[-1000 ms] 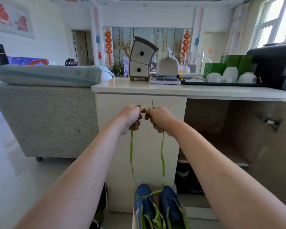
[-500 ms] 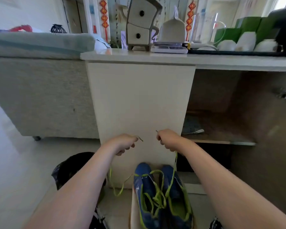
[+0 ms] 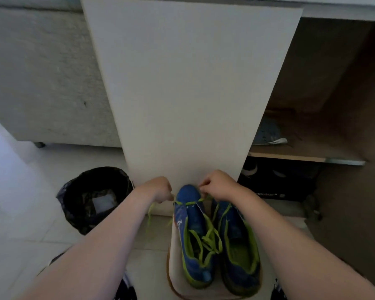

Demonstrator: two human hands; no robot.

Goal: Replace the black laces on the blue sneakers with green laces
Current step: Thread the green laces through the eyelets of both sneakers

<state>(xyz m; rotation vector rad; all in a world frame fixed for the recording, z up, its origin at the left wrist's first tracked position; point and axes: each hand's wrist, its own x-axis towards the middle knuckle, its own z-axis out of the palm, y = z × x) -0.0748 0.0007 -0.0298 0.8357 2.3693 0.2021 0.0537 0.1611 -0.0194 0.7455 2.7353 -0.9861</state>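
Both hands have dropped to the toe of the left blue sneaker (image 3: 191, 230). Left hand (image 3: 157, 189) and right hand (image 3: 218, 185) each pinch an end of the green flat lace (image 3: 191, 203), stretched toward nine and three o'clock; black-lined bin (image 3: 95, 195) nearby.

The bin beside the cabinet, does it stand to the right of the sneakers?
No, the bin stands left of the sneakers.
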